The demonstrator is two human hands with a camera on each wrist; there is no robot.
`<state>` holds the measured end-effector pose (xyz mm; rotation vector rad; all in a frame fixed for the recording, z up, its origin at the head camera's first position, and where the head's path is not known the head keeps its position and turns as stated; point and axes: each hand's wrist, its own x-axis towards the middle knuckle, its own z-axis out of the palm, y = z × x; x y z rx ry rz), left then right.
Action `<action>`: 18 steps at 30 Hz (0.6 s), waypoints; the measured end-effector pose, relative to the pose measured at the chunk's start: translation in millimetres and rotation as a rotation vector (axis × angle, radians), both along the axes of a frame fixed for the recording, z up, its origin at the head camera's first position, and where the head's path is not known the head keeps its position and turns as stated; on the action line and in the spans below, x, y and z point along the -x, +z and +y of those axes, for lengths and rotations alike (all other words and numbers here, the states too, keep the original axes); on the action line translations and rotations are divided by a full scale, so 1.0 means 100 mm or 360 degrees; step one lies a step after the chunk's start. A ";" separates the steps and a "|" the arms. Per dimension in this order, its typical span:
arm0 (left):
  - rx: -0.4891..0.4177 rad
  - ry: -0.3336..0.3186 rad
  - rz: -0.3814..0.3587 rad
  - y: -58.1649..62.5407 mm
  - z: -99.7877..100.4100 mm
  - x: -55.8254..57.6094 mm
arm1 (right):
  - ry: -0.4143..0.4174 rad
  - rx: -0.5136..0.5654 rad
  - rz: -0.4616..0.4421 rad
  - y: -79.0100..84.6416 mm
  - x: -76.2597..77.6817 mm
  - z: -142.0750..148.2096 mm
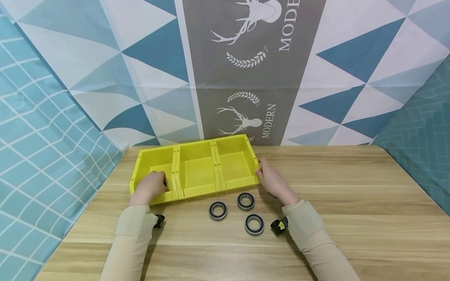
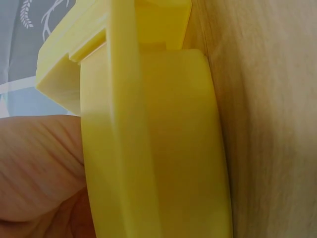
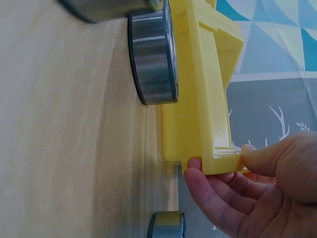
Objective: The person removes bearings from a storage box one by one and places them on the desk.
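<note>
Three yellow bins [image 1: 197, 191] stand joined in a row at the back of the table. Inside the left bin, my left hand [image 1: 152, 185] reaches over the front wall with its fingers curled down. A dark round edge, like that of a ball bearing [image 1: 165, 182], shows at these fingers; the rest is hidden. In the left wrist view the yellow wall [image 2: 148, 148] covers the fingertips. My right hand [image 1: 273, 180] grips the right bin's outer side wall, thumb on top and fingers beneath the rim [image 3: 225, 162] in the right wrist view.
In front of the bins, three black-sealed steel ball bearings lie flat: one left [image 1: 218, 211], one by the right bin [image 1: 245, 201] and one nearer me [image 1: 254, 224]. A patterned cloth [image 1: 246, 78] rises behind the wooden table [image 1: 351, 218].
</note>
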<state>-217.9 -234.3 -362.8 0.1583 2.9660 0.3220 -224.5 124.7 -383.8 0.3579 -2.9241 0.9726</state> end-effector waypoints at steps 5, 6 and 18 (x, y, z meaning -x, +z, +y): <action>-0.0005 0.0000 0.0012 0.01 0.01 0.00 | 0.0010 -0.0005 0.0004 0.01 0.00 0.01; -0.0007 0.0002 0.0012 0.01 0.01 0.00 | 0.0011 -0.0005 0.0005 0.01 0.00 0.01; 0.0127 0.0044 0.0127 0.07 0.02 -0.03 | 0.0001 -0.0024 -0.0015 0.02 0.00 -0.01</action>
